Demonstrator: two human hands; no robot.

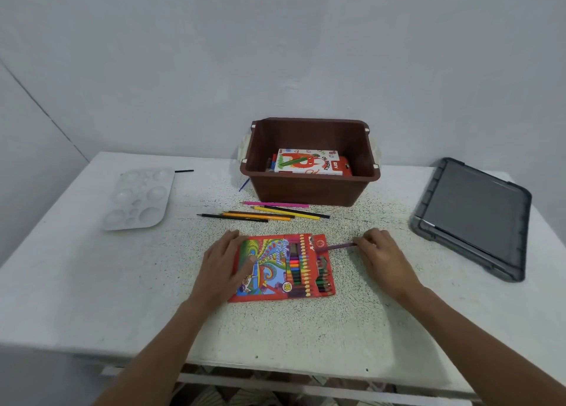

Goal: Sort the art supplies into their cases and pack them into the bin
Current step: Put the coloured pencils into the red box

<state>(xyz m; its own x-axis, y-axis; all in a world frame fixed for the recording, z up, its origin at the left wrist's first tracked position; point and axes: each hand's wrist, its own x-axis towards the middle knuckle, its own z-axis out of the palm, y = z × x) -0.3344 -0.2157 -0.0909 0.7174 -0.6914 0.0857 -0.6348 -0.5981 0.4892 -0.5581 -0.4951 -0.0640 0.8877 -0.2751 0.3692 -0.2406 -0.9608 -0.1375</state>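
White speckled table [306, 329] under a pale wall [275, 53]. Near centre, red pencil case [284, 268] lying flat, pressed down by left hand [225, 264] with fingers [232, 237] straight. Right hand [379, 255] pinching purple pencil [340, 246] at case's right-hand mouth. Loose pencils [263, 214] just beyond; brown bin [309, 191] at far centre. Probably light, thin card, crushable: best held by long edges.

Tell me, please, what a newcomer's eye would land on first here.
The bright red colour pencil box in the middle of the table stands out, the left hand resting on it and the right hand pinching a purple pencil at its right end. Behind, a brown bin holds an oil pastels box, loose pencils lying before it.
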